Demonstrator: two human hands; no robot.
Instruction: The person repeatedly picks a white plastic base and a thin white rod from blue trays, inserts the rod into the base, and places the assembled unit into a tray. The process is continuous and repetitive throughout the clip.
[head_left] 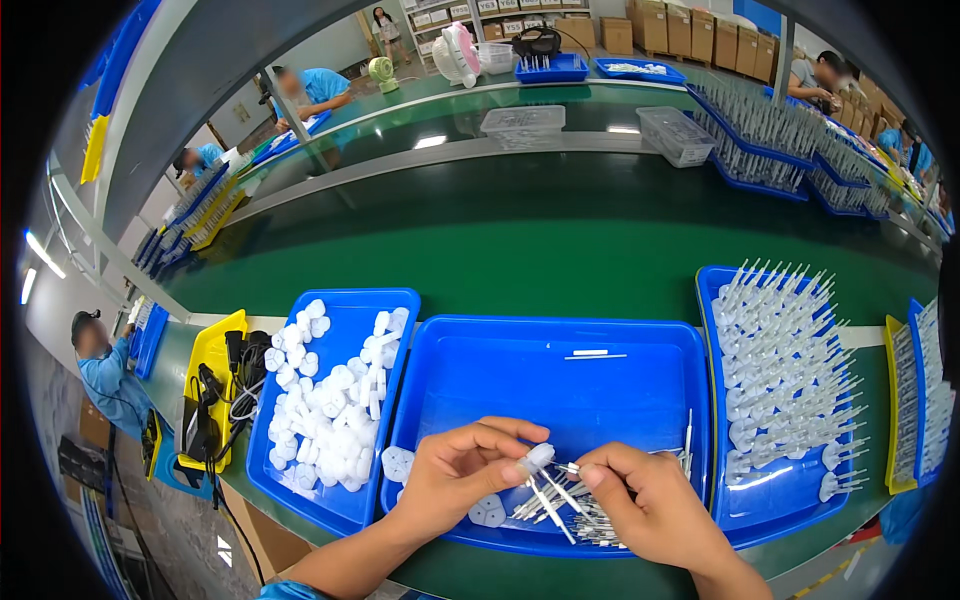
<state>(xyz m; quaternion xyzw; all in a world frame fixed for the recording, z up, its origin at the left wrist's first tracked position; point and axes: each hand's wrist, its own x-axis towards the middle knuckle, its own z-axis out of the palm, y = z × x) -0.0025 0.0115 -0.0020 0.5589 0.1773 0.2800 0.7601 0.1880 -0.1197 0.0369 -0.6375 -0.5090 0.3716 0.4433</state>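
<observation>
Over the middle blue tray (560, 390), my left hand (455, 475) pinches a small white round plastic part (538, 457), with thin white rods showing just below it. My right hand (640, 500) is closed on a thin metal-and-white rod (568, 467), its tip close to the white part. Beneath my hands lies a heap of similar thin rods (590, 525); whether the rods just below the white part are fixed to it, I cannot tell. Loose white discs (488, 511) rest in the tray beside my left hand, and two rods (595, 355) lie near its far edge.
A blue tray of white plastic discs (335, 400) stands left, beside a yellow tray (212, 350) with black cables and adapters. On the right, a blue tray holds rows of upright rod assemblies (785, 370). Behind runs a green conveyor belt (500, 225). Other people work farther off.
</observation>
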